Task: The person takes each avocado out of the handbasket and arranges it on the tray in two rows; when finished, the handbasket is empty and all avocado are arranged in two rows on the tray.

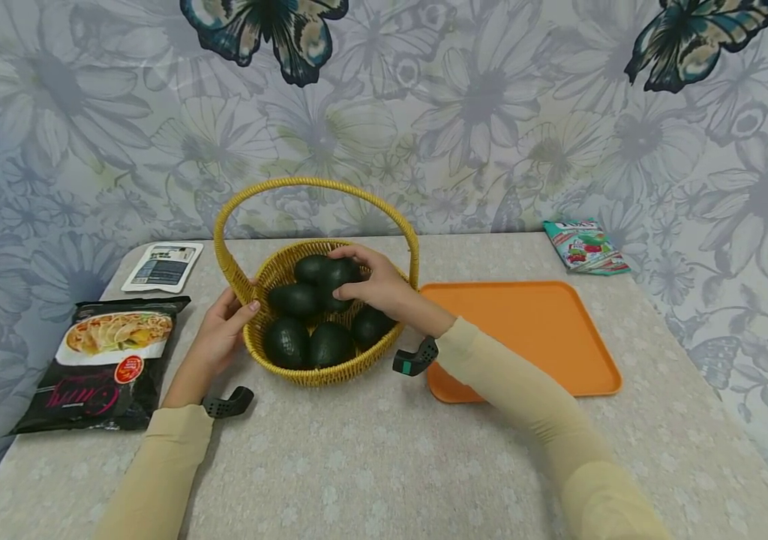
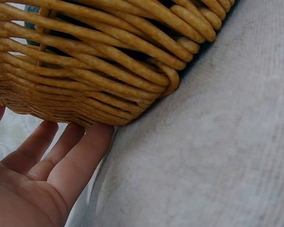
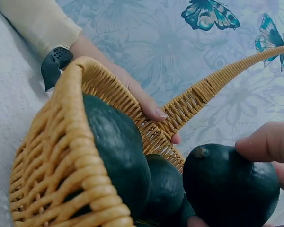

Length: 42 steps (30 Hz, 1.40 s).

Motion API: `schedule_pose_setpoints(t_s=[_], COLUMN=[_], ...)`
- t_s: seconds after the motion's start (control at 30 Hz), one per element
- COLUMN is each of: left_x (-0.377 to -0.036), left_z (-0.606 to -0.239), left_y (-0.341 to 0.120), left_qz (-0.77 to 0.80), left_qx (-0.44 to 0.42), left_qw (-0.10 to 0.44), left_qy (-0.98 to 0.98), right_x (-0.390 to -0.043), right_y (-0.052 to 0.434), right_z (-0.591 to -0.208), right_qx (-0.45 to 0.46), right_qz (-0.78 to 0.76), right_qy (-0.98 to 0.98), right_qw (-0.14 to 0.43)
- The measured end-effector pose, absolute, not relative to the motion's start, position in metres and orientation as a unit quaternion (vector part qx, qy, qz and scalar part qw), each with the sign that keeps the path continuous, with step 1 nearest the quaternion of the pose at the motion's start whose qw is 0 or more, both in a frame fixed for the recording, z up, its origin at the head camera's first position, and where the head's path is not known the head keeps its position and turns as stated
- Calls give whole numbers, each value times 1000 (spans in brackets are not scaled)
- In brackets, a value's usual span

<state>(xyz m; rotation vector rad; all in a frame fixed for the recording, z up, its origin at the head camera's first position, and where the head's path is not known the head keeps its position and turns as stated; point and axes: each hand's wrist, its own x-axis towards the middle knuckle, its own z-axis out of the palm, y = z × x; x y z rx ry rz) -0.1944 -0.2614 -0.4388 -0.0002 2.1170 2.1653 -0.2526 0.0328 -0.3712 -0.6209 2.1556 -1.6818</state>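
A yellow wicker basket (image 1: 319, 373) with a tall hoop handle (image 1: 316, 184) stands on the table and holds several dark green avocados. My right hand (image 1: 373, 283) reaches in from the right and grips the topmost avocado (image 1: 335, 279); the right wrist view shows this avocado (image 3: 229, 187) between a fingertip (image 3: 267, 142) and the thumb. My left hand (image 1: 222, 334) holds the basket's left side, its thumb on the rim (image 3: 156, 113) and its fingers (image 2: 61, 161) against the outer wall (image 2: 94, 71) near the base.
An orange tray (image 1: 526, 330) lies just right of the basket. A black noodle packet (image 1: 103, 360) and a white packet (image 1: 163, 265) lie at the left, a green and red packet (image 1: 585, 246) at the back right. A flowered wall stands behind the table (image 1: 370, 457).
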Motion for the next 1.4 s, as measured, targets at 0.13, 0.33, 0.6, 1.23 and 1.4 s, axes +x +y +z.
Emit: schedule_pose_setpoints(t_s=[0.13, 0.33, 0.6, 1.23, 1.4], left_x=[-194, -194, -196, -194, -194], left_z=[-438, -438, -440, -440, -440], left_y=[-262, -263, -261, -260, -261], left_qz=[713, 705, 714, 717, 716], left_qx=[0, -7, -3, -3, -2], left_qw=[57, 60, 58, 55, 54], left_qy=[699, 706, 697, 695, 696], right_x=[-247, -238, -224, -198, -197], right_y=[37, 45, 65, 137, 158], right_z=[-367, -361, -355, -338, -344], right_qx=[-225, -263, -326, -353, -348], right_qz=[-586, -562, -542, -546, -545], right_qy=[755, 759, 748, 717, 723], right_qw=[191, 195, 201, 252, 243])
